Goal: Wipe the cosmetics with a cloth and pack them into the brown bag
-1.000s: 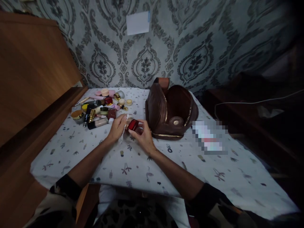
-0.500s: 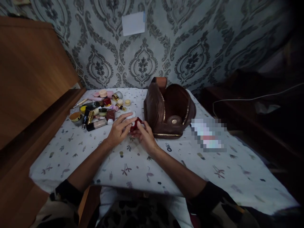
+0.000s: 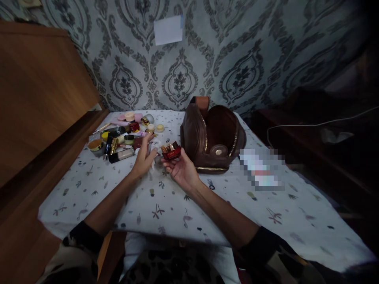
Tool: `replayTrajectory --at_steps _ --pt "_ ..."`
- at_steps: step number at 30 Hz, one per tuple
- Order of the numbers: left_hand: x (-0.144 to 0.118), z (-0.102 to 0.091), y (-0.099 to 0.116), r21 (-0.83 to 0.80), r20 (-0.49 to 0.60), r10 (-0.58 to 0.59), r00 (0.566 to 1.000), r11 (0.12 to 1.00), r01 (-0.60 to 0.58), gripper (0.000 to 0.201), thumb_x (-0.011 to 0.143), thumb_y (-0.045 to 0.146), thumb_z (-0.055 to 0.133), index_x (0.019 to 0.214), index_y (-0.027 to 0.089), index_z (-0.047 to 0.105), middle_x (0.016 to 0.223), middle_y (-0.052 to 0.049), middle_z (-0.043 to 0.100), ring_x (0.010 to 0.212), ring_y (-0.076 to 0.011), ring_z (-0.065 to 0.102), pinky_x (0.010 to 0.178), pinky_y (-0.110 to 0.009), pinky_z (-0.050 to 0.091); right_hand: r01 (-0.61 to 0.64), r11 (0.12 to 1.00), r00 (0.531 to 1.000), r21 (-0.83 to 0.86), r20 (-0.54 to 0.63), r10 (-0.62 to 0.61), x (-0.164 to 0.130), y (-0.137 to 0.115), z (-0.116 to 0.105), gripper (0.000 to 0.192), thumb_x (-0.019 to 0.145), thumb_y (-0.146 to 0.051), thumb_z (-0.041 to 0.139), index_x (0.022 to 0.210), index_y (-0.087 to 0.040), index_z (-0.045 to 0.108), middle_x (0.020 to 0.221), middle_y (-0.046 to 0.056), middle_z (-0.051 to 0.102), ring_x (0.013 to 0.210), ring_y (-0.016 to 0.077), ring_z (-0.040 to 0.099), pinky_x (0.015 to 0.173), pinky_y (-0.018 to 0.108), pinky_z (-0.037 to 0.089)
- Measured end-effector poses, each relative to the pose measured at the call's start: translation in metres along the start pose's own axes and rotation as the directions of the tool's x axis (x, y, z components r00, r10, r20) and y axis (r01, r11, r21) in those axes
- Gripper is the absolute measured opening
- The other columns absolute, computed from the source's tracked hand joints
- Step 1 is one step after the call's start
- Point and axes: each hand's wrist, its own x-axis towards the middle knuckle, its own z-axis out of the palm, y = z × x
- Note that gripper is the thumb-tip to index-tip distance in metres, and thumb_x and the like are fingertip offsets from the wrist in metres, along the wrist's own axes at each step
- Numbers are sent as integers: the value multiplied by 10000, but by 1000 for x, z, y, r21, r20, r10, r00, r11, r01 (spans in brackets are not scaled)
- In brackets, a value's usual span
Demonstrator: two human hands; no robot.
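Note:
My right hand (image 3: 186, 171) grips a small red cosmetic jar (image 3: 171, 153) with a shiny gold lid, tilted toward me above the table. Just to its left, my left hand (image 3: 144, 157) holds a crumpled white wipe (image 3: 154, 149), partly blurred, between thumb and fingers. Beyond that hand lies a spread of makeup, among it a foundation bottle (image 3: 122, 155), a gold-lidded jar (image 3: 96, 145) and another red jar (image 3: 134, 126). A brown leather bag (image 3: 194, 138) stands unzipped and gaping close behind my right hand.
A patterned white cloth (image 3: 160, 205) covers the table. At the right lies a pixelated flat item (image 3: 260, 169). A wooden panel (image 3: 44, 75) rises at the left, and a papered wall (image 3: 177, 79) closes off the back. A white cable (image 3: 319, 120) hangs at the right.
My left hand has drawn away from the jar to the left, taking the wipe with it. The jar, still in my right hand, now shows its gold lid and front.

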Motion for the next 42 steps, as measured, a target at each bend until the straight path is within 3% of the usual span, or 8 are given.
replayTrajectory --at_steps 6,11,17,24,30,33,36,42 --pt "4 6 -4 -401 -35 -367 929 857 324 321 684 203 607 994 221 526 1089 -35 660 1023 -184 648 857 -313 543 2 1000 1000 -23 -1 -2 1 2 -3 462 976 -541 432 977 -143 668 814 110 732 661 156 682 587 230 542" --pt "7 7 10 -479 31 -481 876 762 436 284 674 361 720 834 197 552 765 35 624 564 -98 576 544 -227 506 3 999 1000 -36 6 -3 1 3 -3 453 973 -534 444 978 -147 678 834 101 734 668 149 680 588 225 535" --pt "9 -5 10 -234 -64 -325 943 924 303 357 738 460 705 614 184 517 596 51 485 587 -96 464 536 -196 384 -5 999 1000 -45 -1 5 2 3 -5 441 967 -536 454 957 -155 676 818 92 731 663 155 676 565 234 528" --pt "14 -5 20 -519 -130 -489 862 775 362 366 653 484 744 860 206 626 742 29 634 709 -141 594 670 -231 454 -1 999 1000 -43 -5 1 3 3 -5 429 945 -543 504 952 -148 672 827 100 730 663 149 675 562 220 529" --pt "-4 9 31 -296 84 -271 959 912 284 370 796 571 631 922 226 582 824 8 608 766 -156 567 715 -246 461 -27 998 1000 -63 -6 27 2 6 -2 407 938 -549 518 918 -171 667 733 47 703 601 137 659 551 219 528" --pt "-10 9 32 -72 145 -32 989 997 43 374 882 510 565 1123 225 543 1037 -46 604 960 -195 566 882 -296 454 -77 994 997 -79 12 78 1 8 -2 412 926 -571 526 867 -180 646 632 7 652 534 123 628 512 207 500" --pt "-8 3 31 89 242 171 955 976 -197 364 939 445 485 1207 209 556 1133 -92 574 1089 -232 538 983 -355 413 -66 984 996 -163 48 75 -1 11 -2 388 881 -577 595 855 -190 615 630 -8 655 528 116 631 500 197 484" --pt "-3 -1 34 181 262 151 953 963 -202 241 975 335 399 985 196 595 934 -69 591 917 -212 562 866 -339 427 79 949 995 -304 79 -58 -4 17 0 441 746 -585 739 854 -204 545 676 -25 680 540 117 650 487 189 458"
